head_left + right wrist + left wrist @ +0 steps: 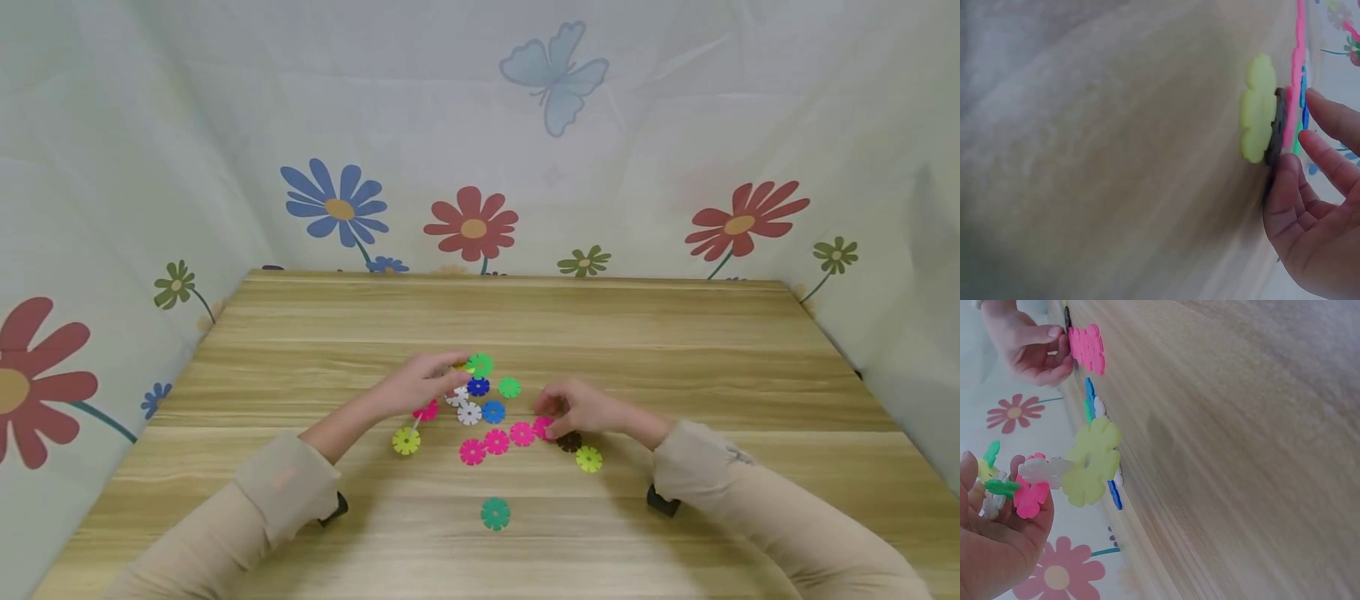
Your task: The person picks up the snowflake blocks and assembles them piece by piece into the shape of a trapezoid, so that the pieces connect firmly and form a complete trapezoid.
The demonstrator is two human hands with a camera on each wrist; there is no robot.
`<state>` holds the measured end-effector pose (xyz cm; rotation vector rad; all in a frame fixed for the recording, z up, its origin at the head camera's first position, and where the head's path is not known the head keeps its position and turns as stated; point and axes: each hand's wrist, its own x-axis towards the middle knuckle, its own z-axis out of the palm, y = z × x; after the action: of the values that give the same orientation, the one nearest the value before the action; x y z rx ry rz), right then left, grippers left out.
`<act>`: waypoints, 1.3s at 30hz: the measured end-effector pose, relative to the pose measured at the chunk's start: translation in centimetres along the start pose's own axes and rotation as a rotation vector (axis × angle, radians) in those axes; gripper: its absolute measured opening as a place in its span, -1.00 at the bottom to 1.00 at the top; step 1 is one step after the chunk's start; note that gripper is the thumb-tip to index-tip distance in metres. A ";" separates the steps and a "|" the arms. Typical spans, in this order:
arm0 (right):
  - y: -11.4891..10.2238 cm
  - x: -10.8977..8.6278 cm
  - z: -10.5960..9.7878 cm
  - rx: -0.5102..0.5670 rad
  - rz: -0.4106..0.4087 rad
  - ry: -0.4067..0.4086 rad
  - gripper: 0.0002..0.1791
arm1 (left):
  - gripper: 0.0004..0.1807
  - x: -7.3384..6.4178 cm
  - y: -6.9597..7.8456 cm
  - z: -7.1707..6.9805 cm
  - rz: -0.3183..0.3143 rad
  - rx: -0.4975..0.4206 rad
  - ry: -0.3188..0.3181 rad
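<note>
My left hand holds a small chain of linked plastic flower discs above the table. In the left wrist view the chain has a pink disc by the fingers and a large yellow disc at its near end, with white and green discs between and behind. My right hand is low over the table, its fingers bent and apart. Its thumb side is at the pink disc ending a row of pink discs. A dark brown disc and a yellow disc lie beside that hand.
Between the hands lie a dark blue disc, a light blue disc, a white disc and a light green disc. A teal disc lies nearer on the wooden table. A flower-printed curtain stands behind.
</note>
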<state>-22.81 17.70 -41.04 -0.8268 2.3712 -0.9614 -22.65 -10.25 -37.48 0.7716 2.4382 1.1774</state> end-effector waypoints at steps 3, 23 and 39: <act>0.1 0.2 0.3 -0.041 -0.026 0.000 -0.68 | -0.46 -0.1 0.1 0.0 0.005 0.011 0.002; 0.3 0.2 0.5 -0.013 -0.032 0.100 -0.81 | -0.50 -0.4 0.7 -0.1 0.044 -0.005 0.003; -2.9 -0.1 -2.4 0.348 0.038 0.244 -0.84 | -0.51 -0.2 1.1 0.8 0.158 0.155 0.065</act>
<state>-23.08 17.22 -37.32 -0.5553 2.3040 -1.4768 -21.71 -9.32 -37.06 1.0022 2.5859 1.0927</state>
